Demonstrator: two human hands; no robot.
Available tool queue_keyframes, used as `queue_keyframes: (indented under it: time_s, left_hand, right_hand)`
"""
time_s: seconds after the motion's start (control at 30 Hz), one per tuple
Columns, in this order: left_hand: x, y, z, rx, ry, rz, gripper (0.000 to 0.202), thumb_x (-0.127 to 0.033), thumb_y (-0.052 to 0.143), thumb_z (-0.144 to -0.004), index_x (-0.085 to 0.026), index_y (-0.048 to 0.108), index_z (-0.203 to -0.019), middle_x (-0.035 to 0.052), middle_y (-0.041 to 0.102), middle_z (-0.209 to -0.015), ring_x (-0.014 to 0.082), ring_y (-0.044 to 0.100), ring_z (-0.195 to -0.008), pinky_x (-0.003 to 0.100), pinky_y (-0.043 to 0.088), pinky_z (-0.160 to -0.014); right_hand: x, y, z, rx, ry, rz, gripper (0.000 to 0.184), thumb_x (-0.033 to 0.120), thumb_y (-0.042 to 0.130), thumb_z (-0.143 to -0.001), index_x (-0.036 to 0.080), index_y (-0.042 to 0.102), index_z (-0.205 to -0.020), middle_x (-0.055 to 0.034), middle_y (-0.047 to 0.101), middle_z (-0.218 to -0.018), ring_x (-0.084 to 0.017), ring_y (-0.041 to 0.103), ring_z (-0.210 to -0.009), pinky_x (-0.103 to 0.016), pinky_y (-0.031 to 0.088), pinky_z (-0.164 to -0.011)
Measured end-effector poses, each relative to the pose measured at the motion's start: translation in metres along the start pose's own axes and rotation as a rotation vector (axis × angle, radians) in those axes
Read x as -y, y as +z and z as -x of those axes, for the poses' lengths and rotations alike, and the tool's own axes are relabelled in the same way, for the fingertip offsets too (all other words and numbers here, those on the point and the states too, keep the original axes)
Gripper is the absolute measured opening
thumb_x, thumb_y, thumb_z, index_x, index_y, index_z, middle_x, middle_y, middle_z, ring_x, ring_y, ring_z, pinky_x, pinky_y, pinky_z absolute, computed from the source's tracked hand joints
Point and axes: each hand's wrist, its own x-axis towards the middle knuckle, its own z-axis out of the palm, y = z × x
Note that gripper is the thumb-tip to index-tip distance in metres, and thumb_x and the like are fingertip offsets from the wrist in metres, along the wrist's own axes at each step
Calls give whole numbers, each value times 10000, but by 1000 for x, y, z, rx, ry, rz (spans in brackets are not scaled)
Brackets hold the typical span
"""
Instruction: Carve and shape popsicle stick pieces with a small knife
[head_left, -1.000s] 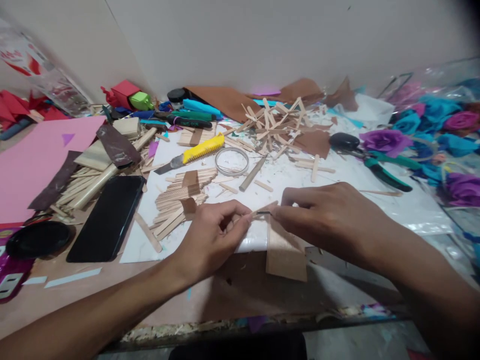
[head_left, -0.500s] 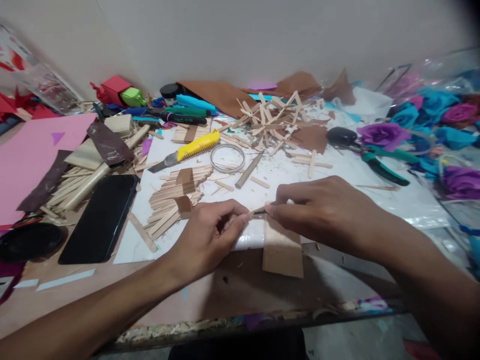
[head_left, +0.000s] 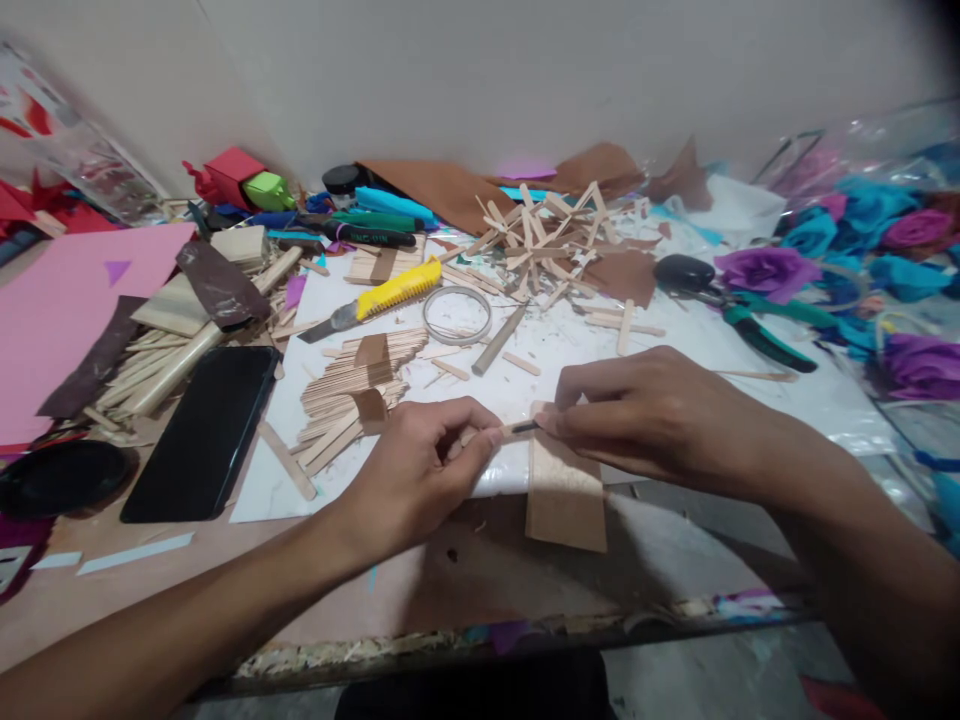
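Observation:
My left hand [head_left: 431,455] is closed, thumb and forefinger pinching a thin wooden craft stick [head_left: 511,432] whose end sticks out to the right. Opposite it, my right hand [head_left: 652,415] pinches a small dark blade-like piece [head_left: 525,426], which lies against the stick's tip. Most of that piece is covered by the fingers. Under the right fingertips a tan rectangular board [head_left: 566,500] reaches over the front edge of the white sheet [head_left: 262,485]. Left of my left hand lies a taped bundle of craft sticks [head_left: 352,375].
A yellow-handled knife [head_left: 397,288], a clear tape ring [head_left: 457,316] and a heap of loose sticks [head_left: 536,245] lie beyond the hands. A black phone [head_left: 202,435] is at left. Green-handled pliers [head_left: 765,335] and paper flowers [head_left: 769,270] are at right.
The fingertips of my hands have drawn slightly apart, with the right ones shifting a little to the right. More of the stick and the dark piece shows between them.

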Motion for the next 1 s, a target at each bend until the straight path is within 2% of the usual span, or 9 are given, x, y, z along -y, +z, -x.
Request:
queue_keyframes:
  time_s: [0.17,0.47,0.77,1.0]
  left_hand:
    - [3,-1,-1,-3,-8,19,292,-397,589,-1023,-187,721,-870,-38,573,-653,85,437,-589,230,304,-533]
    - [3,2,-1,4,-26,40,265,-404,599,-1019,-206,738,-912,-35,613,-673,85,450,-577,226,306,-516]
    - [-1,2,0,-19,50,-46,239,-353,593,-1020,-207,740,-899,-43,643,-681,89,473,-589,233,349,-560]
    - [-1,2,1,-27,119,-107,206,-273,594,-1009,-187,726,-877,-50,621,-649,84,475,-586,228,359,-584]
  right_hand:
    - [3,-2,1,-35,-49,-177,215,261,516,-1086,173,695,-1004,-14,584,-902,-103,502,-720,-266,327,-653]
    - [2,1,1,20,50,-5,185,245,554,-1046,205,727,-994,8,524,-821,-110,442,-632,-310,205,-586]
    - [4,1,1,53,98,19,201,263,543,-1048,226,740,-1029,9,537,-829,-119,431,-641,-312,194,-596]
    - [10,3,-3,71,113,38,218,252,532,-1049,201,716,-944,11,532,-816,-119,396,-626,-316,179,-591]
